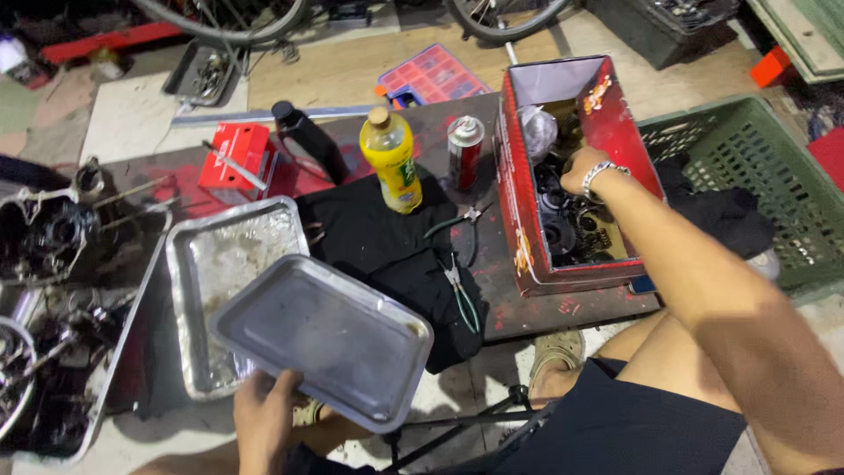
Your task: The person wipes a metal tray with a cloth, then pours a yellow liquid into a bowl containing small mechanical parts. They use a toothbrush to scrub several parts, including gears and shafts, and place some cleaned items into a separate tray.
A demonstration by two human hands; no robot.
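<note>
Left hand [264, 413]: closed on the near edge of a metal tray [323, 339], held tilted above a second, greasy tray [230, 255].
Right hand [584, 171]: reaching into the red box [526, 230]; grip cannot be determined, fingers hidden among dark parts [563, 230].
Wrist: metal bracelet [601, 171].
Between trays and box: black cloth [387, 242], pliers [462, 286].
Behind cloth: yellow bottle [391, 161], spray can [465, 151].
Right of box: green crate [747, 180].

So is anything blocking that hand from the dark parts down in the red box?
Nothing visible does. The right hand is already inside the open-topped red box, right at the dark metal parts; its fingers are hidden among them.
</note>
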